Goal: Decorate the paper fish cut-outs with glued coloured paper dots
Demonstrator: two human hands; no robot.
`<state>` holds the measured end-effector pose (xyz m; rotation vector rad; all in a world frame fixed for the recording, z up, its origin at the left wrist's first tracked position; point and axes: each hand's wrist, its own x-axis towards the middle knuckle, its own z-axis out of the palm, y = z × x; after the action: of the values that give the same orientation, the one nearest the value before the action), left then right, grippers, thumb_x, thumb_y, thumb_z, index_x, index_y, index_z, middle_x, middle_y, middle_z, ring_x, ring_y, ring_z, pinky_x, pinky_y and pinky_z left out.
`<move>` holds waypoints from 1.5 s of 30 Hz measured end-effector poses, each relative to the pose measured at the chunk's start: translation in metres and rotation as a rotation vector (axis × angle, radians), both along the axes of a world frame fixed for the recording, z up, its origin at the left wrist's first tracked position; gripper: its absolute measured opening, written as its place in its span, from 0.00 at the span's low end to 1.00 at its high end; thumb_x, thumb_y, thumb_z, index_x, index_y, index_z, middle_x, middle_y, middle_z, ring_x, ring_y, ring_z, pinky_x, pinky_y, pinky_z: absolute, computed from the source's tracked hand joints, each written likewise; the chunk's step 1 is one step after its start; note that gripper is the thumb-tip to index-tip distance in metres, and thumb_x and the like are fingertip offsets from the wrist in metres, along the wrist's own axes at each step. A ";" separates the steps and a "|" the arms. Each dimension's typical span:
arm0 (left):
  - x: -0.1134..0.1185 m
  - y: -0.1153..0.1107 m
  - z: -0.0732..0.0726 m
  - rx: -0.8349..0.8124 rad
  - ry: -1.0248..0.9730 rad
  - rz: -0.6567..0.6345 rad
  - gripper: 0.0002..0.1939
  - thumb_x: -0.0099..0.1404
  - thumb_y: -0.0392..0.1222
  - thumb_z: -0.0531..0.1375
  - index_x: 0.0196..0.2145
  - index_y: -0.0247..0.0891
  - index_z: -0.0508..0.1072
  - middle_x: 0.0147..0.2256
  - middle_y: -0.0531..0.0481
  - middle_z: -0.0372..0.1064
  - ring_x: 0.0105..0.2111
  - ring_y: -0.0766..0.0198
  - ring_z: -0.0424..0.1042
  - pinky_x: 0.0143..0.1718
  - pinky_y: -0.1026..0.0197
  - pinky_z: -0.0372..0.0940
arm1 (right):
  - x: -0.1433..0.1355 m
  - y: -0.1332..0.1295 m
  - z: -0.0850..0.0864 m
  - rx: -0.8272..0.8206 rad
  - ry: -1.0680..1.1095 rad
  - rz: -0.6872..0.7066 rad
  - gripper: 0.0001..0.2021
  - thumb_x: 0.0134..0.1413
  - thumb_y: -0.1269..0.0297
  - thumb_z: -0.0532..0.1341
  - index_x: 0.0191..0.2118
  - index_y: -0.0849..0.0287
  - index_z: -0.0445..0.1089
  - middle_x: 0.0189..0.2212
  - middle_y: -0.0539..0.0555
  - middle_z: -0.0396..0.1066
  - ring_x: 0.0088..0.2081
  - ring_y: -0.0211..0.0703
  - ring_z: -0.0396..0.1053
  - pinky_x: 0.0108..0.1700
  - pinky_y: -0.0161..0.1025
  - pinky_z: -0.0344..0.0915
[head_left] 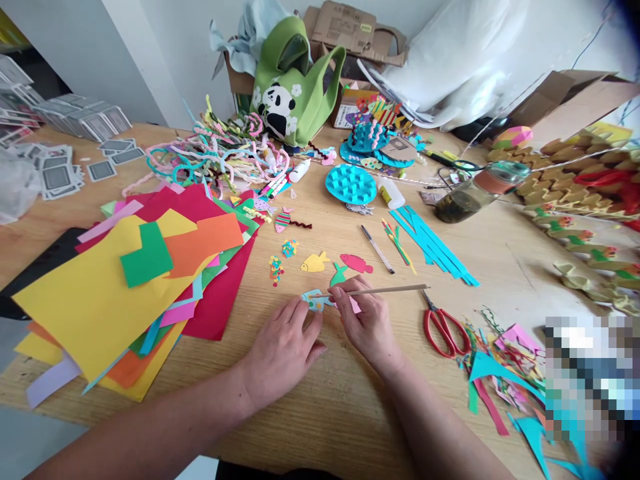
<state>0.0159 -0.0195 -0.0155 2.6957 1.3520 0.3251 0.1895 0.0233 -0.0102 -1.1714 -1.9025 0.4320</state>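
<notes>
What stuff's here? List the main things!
table: one, brown, underneath
paper: many, multicoloured, left
cards: many, grey, far left
pipe cleaners: many, multicoloured, back left
panda bag: one, green, back
boxes: several, brown, back
bumpy disc: one, blue, middle
strips: several, blue, right
jar: one, clear, right
egg cartons: several, tan, right
near scissors: one, red-handled, right
scraps: many, multicoloured, lower right
dots: two piles, multicoloured, middle
fish: several, multicoloured, middle
stick: one, tan, right fingers
left hand: one, bare, at blue fish
right hand: one, bare, holding stick

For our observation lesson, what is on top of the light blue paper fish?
Coloured dots show on the fish, a thin stick reaching over it. The left hand covers part of its edge; anything beneath is hidden.
</notes>
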 end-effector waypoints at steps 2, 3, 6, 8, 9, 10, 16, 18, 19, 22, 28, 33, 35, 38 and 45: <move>0.000 0.000 0.000 0.003 -0.001 0.000 0.23 0.64 0.46 0.63 0.53 0.32 0.68 0.47 0.36 0.64 0.51 0.45 0.66 0.50 0.46 0.67 | 0.000 0.000 0.000 0.006 -0.004 0.009 0.10 0.65 0.66 0.55 0.32 0.56 0.69 0.26 0.52 0.72 0.30 0.42 0.65 0.34 0.42 0.63; 0.000 -0.001 0.000 0.004 0.000 -0.001 0.23 0.64 0.46 0.64 0.53 0.31 0.68 0.47 0.36 0.64 0.51 0.45 0.66 0.49 0.46 0.67 | 0.000 0.000 0.000 0.007 -0.004 0.013 0.10 0.65 0.66 0.55 0.32 0.56 0.69 0.26 0.52 0.72 0.30 0.42 0.65 0.34 0.42 0.63; 0.000 -0.001 0.000 0.010 0.008 -0.002 0.24 0.63 0.46 0.64 0.53 0.31 0.68 0.47 0.35 0.64 0.51 0.45 0.66 0.50 0.46 0.67 | -0.001 0.000 0.001 0.004 -0.005 0.022 0.10 0.65 0.67 0.54 0.32 0.56 0.69 0.27 0.52 0.72 0.30 0.42 0.66 0.34 0.41 0.63; 0.000 -0.001 0.000 0.017 0.011 -0.004 0.24 0.63 0.46 0.64 0.53 0.30 0.68 0.46 0.35 0.64 0.50 0.45 0.66 0.49 0.46 0.67 | -0.001 0.000 0.001 0.004 -0.006 0.025 0.09 0.65 0.67 0.55 0.33 0.56 0.69 0.27 0.52 0.72 0.30 0.42 0.66 0.34 0.41 0.63; 0.000 -0.001 0.001 0.019 0.013 -0.004 0.24 0.63 0.46 0.64 0.53 0.30 0.68 0.46 0.35 0.64 0.50 0.46 0.66 0.49 0.46 0.67 | -0.001 0.000 0.001 0.005 -0.006 0.027 0.09 0.65 0.68 0.55 0.33 0.57 0.69 0.27 0.52 0.72 0.31 0.42 0.66 0.34 0.41 0.63; 0.000 -0.001 0.001 0.020 0.013 -0.003 0.24 0.63 0.46 0.64 0.52 0.30 0.68 0.46 0.36 0.64 0.50 0.46 0.66 0.49 0.46 0.67 | -0.001 0.000 0.001 0.006 -0.006 0.028 0.09 0.65 0.68 0.55 0.33 0.57 0.68 0.27 0.52 0.72 0.31 0.42 0.66 0.34 0.41 0.63; 0.000 -0.001 -0.001 0.012 0.003 -0.003 0.23 0.63 0.46 0.64 0.52 0.31 0.68 0.45 0.37 0.64 0.49 0.46 0.66 0.49 0.46 0.68 | -0.001 -0.001 0.000 -0.006 0.008 0.036 0.08 0.65 0.69 0.55 0.33 0.57 0.68 0.28 0.52 0.72 0.31 0.42 0.66 0.35 0.40 0.63; 0.000 -0.002 -0.001 0.014 -0.002 -0.006 0.23 0.63 0.46 0.64 0.52 0.31 0.69 0.45 0.36 0.64 0.50 0.46 0.66 0.48 0.46 0.68 | -0.001 -0.002 0.000 -0.015 0.015 0.035 0.08 0.65 0.69 0.55 0.33 0.57 0.68 0.28 0.53 0.72 0.31 0.41 0.66 0.35 0.40 0.63; 0.000 -0.002 -0.001 0.015 -0.005 -0.008 0.23 0.63 0.46 0.64 0.52 0.30 0.69 0.45 0.36 0.64 0.50 0.45 0.66 0.48 0.46 0.68 | -0.001 -0.002 0.000 -0.019 0.017 0.034 0.08 0.65 0.69 0.55 0.33 0.57 0.68 0.27 0.53 0.72 0.31 0.41 0.65 0.35 0.40 0.63; 0.000 -0.002 0.000 0.017 -0.009 -0.009 0.24 0.63 0.46 0.64 0.53 0.30 0.68 0.46 0.35 0.64 0.50 0.45 0.66 0.48 0.45 0.68 | 0.000 -0.001 0.000 -0.022 0.022 0.020 0.09 0.65 0.68 0.55 0.33 0.57 0.69 0.26 0.52 0.71 0.30 0.41 0.65 0.34 0.40 0.62; 0.000 -0.001 0.000 0.015 -0.003 -0.005 0.24 0.63 0.46 0.65 0.53 0.30 0.69 0.46 0.36 0.64 0.50 0.45 0.66 0.50 0.45 0.67 | -0.001 -0.001 0.000 -0.030 0.061 -0.007 0.10 0.65 0.67 0.55 0.31 0.57 0.69 0.26 0.51 0.71 0.29 0.40 0.65 0.35 0.40 0.62; 0.000 -0.002 0.001 0.011 0.003 -0.001 0.24 0.63 0.46 0.64 0.53 0.31 0.69 0.46 0.36 0.64 0.50 0.46 0.67 0.49 0.46 0.68 | 0.000 -0.001 -0.001 -0.056 0.075 -0.015 0.10 0.65 0.66 0.56 0.31 0.57 0.69 0.26 0.51 0.72 0.30 0.40 0.66 0.35 0.40 0.62; 0.000 -0.002 0.002 0.004 0.003 -0.001 0.23 0.63 0.46 0.64 0.52 0.31 0.69 0.46 0.37 0.65 0.49 0.46 0.67 0.49 0.45 0.68 | 0.000 -0.001 -0.002 -0.066 0.070 -0.012 0.10 0.65 0.66 0.56 0.31 0.57 0.69 0.26 0.51 0.72 0.29 0.40 0.66 0.35 0.40 0.62; 0.000 -0.002 0.002 -0.005 -0.005 0.003 0.23 0.63 0.45 0.64 0.52 0.31 0.69 0.47 0.36 0.64 0.49 0.46 0.67 0.49 0.45 0.68 | 0.000 -0.001 -0.003 -0.074 0.066 -0.007 0.11 0.65 0.66 0.55 0.31 0.57 0.69 0.26 0.52 0.72 0.29 0.40 0.66 0.35 0.40 0.62; -0.001 -0.001 0.000 -0.031 -0.041 0.037 0.24 0.65 0.44 0.62 0.56 0.33 0.66 0.55 0.32 0.58 0.53 0.45 0.64 0.53 0.44 0.66 | 0.000 -0.001 -0.001 -0.115 0.066 -0.031 0.12 0.65 0.64 0.55 0.31 0.57 0.70 0.27 0.52 0.73 0.30 0.41 0.67 0.36 0.40 0.63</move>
<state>0.0147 -0.0204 -0.0159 2.6275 1.3849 0.3573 0.1894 0.0228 -0.0116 -1.2446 -1.8206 0.5630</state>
